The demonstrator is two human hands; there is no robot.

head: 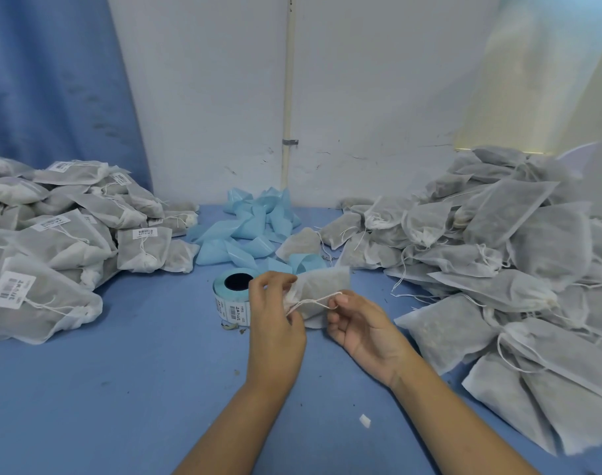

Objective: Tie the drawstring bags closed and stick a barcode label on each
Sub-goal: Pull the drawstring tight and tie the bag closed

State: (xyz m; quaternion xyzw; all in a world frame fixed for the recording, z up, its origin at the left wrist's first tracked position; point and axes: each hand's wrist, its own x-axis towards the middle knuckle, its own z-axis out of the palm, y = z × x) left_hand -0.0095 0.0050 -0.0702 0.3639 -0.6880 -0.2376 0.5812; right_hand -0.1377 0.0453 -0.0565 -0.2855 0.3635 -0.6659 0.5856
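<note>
A small grey see-through cloth drawstring bag [323,281] is held up just to the right of the round roll of white barcode labels [232,298]. The left hand [275,323] pinches the bag's bunched-up neck with curled fingers. The right hand [361,332] pinches the thin white string [318,299] between thumb and finger. Left of the roll sits a pile of bags with labels [52,234]. Right of the roll is a pile of bags without labels [498,262]. Behind the roll lie curly light blue paper strips [251,228].

Crumpled pale-blue strips [258,224] litter the blue table [121,389]; a blue curtain [52,80] hangs left; a thin pipe [288,80] climbs the white wall [378,97].
</note>
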